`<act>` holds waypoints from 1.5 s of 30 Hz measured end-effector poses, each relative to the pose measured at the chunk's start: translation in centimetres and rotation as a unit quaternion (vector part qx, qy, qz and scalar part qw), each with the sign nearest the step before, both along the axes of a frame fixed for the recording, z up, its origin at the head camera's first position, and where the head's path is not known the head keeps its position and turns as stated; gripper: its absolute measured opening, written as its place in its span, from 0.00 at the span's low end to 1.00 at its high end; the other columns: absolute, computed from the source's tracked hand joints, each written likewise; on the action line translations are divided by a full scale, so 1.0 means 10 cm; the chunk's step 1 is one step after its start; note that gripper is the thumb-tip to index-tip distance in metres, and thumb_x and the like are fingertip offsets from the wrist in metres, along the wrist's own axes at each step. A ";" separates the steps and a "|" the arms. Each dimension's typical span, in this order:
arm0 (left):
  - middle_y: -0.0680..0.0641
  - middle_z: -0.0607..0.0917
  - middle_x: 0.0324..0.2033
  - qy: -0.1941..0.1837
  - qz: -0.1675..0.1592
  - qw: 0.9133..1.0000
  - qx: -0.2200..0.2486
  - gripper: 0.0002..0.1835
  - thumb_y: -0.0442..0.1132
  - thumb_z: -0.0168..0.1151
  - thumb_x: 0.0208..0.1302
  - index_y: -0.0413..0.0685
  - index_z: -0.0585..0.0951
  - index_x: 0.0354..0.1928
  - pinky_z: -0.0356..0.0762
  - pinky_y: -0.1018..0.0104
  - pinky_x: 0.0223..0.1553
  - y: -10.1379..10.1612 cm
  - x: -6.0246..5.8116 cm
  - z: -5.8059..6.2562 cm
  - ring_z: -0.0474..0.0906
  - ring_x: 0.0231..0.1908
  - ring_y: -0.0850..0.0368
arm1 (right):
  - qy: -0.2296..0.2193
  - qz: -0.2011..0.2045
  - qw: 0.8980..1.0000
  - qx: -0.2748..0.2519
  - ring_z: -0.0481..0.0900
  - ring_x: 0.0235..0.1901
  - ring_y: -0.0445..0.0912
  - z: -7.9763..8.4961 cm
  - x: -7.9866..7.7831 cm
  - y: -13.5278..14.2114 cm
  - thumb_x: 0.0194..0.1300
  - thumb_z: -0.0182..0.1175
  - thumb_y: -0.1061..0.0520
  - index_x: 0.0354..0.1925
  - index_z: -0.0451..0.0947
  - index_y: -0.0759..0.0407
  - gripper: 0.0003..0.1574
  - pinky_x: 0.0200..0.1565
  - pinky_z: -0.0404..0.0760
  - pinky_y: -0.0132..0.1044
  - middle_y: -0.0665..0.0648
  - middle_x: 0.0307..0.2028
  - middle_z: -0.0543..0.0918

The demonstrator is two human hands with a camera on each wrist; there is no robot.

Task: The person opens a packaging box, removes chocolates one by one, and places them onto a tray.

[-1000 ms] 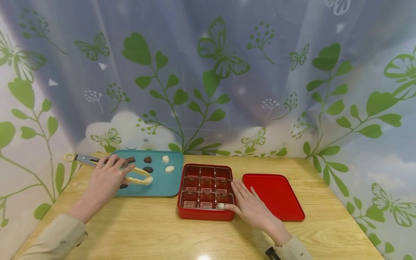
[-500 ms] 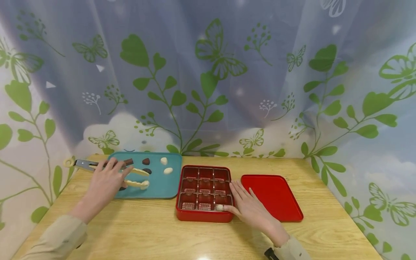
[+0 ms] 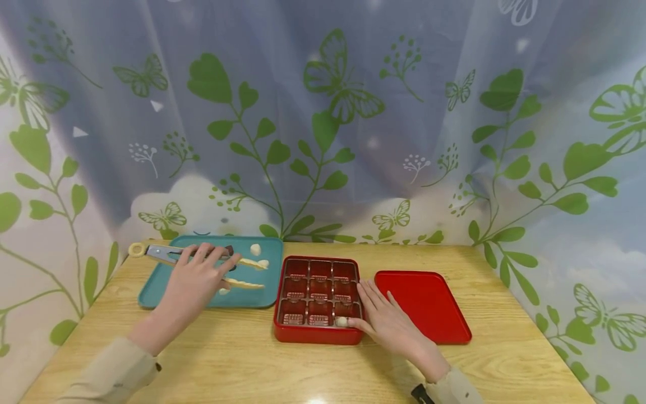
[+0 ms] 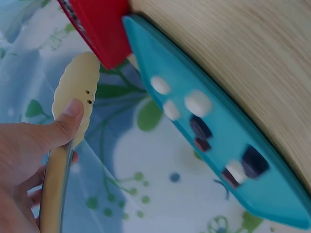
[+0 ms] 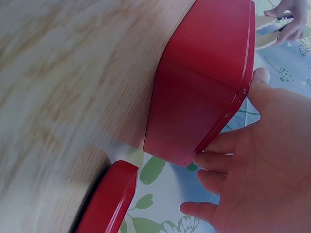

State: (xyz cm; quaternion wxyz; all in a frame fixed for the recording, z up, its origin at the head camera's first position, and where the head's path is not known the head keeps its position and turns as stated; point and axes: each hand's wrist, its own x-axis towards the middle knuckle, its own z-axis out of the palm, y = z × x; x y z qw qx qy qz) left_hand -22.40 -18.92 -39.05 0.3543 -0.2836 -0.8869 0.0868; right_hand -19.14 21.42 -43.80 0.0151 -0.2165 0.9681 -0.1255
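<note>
My left hand [image 3: 199, 280] grips a pair of tongs [image 3: 164, 253] with cream scalloped tips, held over the teal tray [image 3: 151, 289]. The tips stand apart with nothing pinched between them; the upper one overlaps a white piece on the tray. In the left wrist view the thumb presses on the tongs' flat cream head [image 4: 73, 90]. On the right, my right hand [image 3: 396, 328] rests with straight fingers along the side of the red box [image 3: 319, 335], thumb over its front right corner. A small white piece [image 3: 341, 321] shows at the thumb tip, in that corner compartment.
Small white pieces [image 4: 198, 103] and dark brown pieces [image 4: 254, 161] lie scattered on the tray. Clear dividers split the box into several compartments. A flat red lid [image 3: 429, 308] lies right of the box on the wooden table [image 3: 242, 359]. A patterned curtain [image 3: 323, 168] hangs behind.
The left hand and tongs have moved right across the tray. The tips have spread, and the white piece near the lower tip now lies behind it. The right hand stays still.
</note>
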 end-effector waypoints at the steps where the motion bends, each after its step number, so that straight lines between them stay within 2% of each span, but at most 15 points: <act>1: 0.45 0.83 0.45 0.002 -0.007 1.000 0.003 0.36 0.52 0.81 0.40 0.53 0.85 0.57 0.74 0.46 0.52 0.05 -0.01 0.00 0.75 0.48 0.43 | 0.000 0.000 1.000 0.000 0.45 0.79 0.58 0.00 0.00 0.00 0.75 0.48 0.30 0.79 0.49 0.66 0.54 0.74 0.51 0.64 0.63 0.79 0.49; 8: 0.47 0.82 0.45 0.006 -0.044 0.999 0.016 0.36 0.54 0.80 0.42 0.55 0.85 0.58 0.75 0.48 0.53 0.45 -0.04 0.00 0.75 0.48 0.45 | 0.002 -0.001 1.000 0.000 0.46 0.79 0.59 -0.01 -0.01 0.01 0.74 0.48 0.30 0.79 0.49 0.65 0.55 0.73 0.51 0.64 0.63 0.79 0.50; 13: 0.49 0.83 0.45 -0.001 -0.064 0.998 0.012 0.34 0.54 0.79 0.44 0.59 0.84 0.58 0.75 0.49 0.54 0.78 -0.04 0.08 0.76 0.49 0.46 | -0.003 -0.003 1.000 -0.002 0.45 0.79 0.59 -0.01 -0.01 0.00 0.74 0.49 0.31 0.79 0.49 0.65 0.54 0.74 0.51 0.64 0.62 0.80 0.49; 17: 0.49 0.83 0.47 -0.001 -0.082 0.997 -0.013 0.33 0.53 0.80 0.47 0.59 0.84 0.59 0.75 0.51 0.54 1.04 -0.02 0.15 0.75 0.51 0.47 | -0.014 -0.001 1.000 -0.006 0.43 0.79 0.58 0.00 -0.01 0.02 0.75 0.49 0.32 0.79 0.48 0.65 0.53 0.74 0.50 0.64 0.62 0.80 0.47; 22: 0.51 0.84 0.48 -0.005 -0.103 0.993 -0.050 0.33 0.57 0.80 0.45 0.62 0.84 0.58 0.74 0.55 0.57 1.32 0.04 0.21 0.76 0.52 0.51 | -0.027 0.005 0.999 -0.018 0.42 0.79 0.59 0.01 -0.02 0.04 0.75 0.50 0.33 0.80 0.47 0.65 0.53 0.74 0.50 0.64 0.62 0.80 0.46; 28: 0.55 0.84 0.46 0.010 -0.117 0.988 -0.101 0.21 0.47 0.77 0.55 0.66 0.87 0.52 0.72 0.60 0.59 1.61 0.07 0.23 0.75 0.52 0.54 | -0.029 0.010 0.999 -0.024 0.43 0.79 0.60 0.01 -0.02 0.05 0.75 0.50 0.34 0.79 0.47 0.66 0.53 0.73 0.50 0.65 0.64 0.80 0.47; 32: 0.58 0.86 0.47 0.020 -0.105 0.982 -0.156 0.13 0.46 0.72 0.62 0.68 0.88 0.49 0.70 0.62 0.58 1.80 0.07 0.26 0.75 0.53 0.56 | -0.026 0.012 0.999 -0.023 0.44 0.79 0.60 0.01 -0.02 0.05 0.76 0.49 0.33 0.79 0.48 0.66 0.53 0.73 0.51 0.65 0.64 0.79 0.48; 38: 0.62 0.86 0.52 0.001 -0.065 0.968 -0.244 0.12 0.48 0.67 0.67 0.72 0.89 0.50 0.68 0.63 0.61 2.03 0.11 0.32 0.73 0.60 0.60 | -0.015 0.015 1.000 -0.011 0.45 0.78 0.61 -0.01 -0.03 0.06 0.75 0.49 0.32 0.79 0.48 0.65 0.54 0.73 0.52 0.66 0.65 0.79 0.49; 45: 0.65 0.85 0.53 -0.015 -0.035 0.953 -0.300 0.13 0.50 0.64 0.69 0.69 0.89 0.52 0.63 0.65 0.65 2.25 0.18 0.34 0.71 0.59 0.63 | -0.021 0.012 1.000 -0.009 0.44 0.79 0.60 0.00 -0.03 0.06 0.74 0.49 0.31 0.80 0.47 0.64 0.55 0.73 0.51 0.66 0.64 0.80 0.47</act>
